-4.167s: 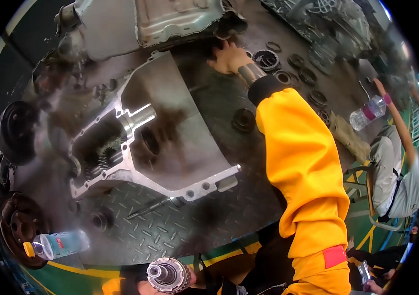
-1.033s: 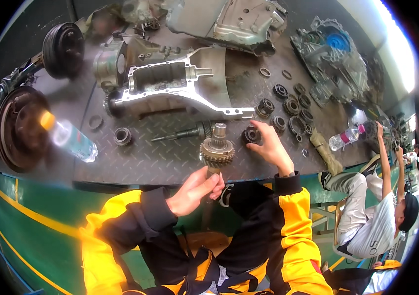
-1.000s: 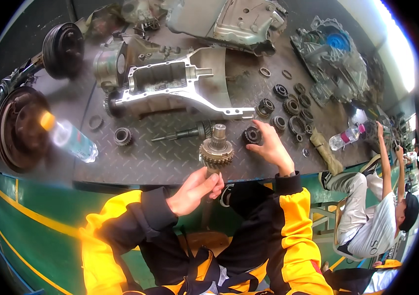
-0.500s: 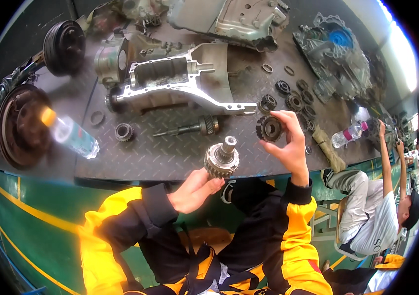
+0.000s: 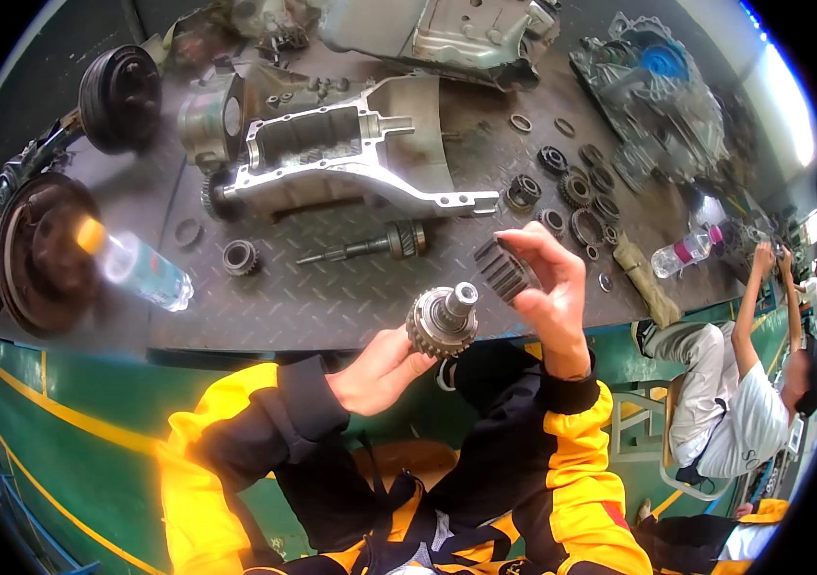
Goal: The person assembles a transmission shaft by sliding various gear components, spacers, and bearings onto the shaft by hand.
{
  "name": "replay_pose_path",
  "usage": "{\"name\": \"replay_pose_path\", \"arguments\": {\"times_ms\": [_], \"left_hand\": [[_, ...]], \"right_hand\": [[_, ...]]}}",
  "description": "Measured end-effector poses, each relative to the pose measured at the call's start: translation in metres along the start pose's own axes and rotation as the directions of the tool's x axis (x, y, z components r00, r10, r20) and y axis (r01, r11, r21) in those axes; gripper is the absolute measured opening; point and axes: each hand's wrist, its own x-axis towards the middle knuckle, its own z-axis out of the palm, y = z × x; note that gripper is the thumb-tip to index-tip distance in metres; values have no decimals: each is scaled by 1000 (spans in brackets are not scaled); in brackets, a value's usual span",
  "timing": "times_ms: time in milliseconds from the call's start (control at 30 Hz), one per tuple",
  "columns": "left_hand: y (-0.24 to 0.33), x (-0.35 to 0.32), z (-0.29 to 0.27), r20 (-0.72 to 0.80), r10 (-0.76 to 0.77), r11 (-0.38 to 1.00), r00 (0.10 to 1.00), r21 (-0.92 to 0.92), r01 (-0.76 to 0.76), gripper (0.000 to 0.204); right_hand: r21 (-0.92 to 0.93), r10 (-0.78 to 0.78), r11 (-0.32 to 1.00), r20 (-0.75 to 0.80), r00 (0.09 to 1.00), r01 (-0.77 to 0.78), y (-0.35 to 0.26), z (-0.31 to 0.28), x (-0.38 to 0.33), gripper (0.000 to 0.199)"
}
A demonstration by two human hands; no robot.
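Note:
My left hand (image 5: pixel 380 372) is closed around the lower part of a gear shaft (image 5: pixel 441 321), whose stepped end points up and to the right, just off the table's near edge. Between the thumb and fingers of my right hand (image 5: pixel 552 287) is a dark toothed gear ring (image 5: pixel 504 269), turned so its ridged outer side shows. The ring is apart from the shaft, above and to its right. On the table beyond lies a thin pinion shaft (image 5: pixel 370 245) with a helical gear at one end. A small gear (image 5: pixel 240 257) rests farther left.
An open metal gearbox housing (image 5: pixel 332 158) lies mid-table. Several gears and rings (image 5: pixel 576 190) are spread at the right, near a cloth roll (image 5: pixel 645 280) and a bottle (image 5: pixel 685 251). Another bottle (image 5: pixel 145 268) stands left by brake drums (image 5: pixel 44 254). A person (image 5: pixel 739 402) sits at right.
My right hand has turned the gear ring from face-on to side-on and brought it left, nearer the shaft. The gear shaft has shifted slightly right and down, its end tilting right.

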Motion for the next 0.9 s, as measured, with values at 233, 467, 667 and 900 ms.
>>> {"name": "replay_pose_path", "arguments": {"times_ms": [233, 467, 667, 900], "left_hand": [[-5, 5, 7, -57, 12, 993, 998, -119, -19, 29], [-8, 7, 8, -80, 30, 984, 996, -173, -43, 32], [-4, 9, 8, -76, 20, 991, 997, -129, -29, 37], [-5, 8, 8, -73, -31, 988, 997, -153, 20, 38]], "right_hand": [[688, 363, 655, 77, 929, -313, 24, 16, -13, 91], [752, 306, 607, 80, 949, -259, 24, 28, -12, 97], [788, 319, 558, 86, 944, -261, 22, 26, -9, 91], [726, 232, 670, -5, 973, -156, 33, 20, -12, 78]]}}
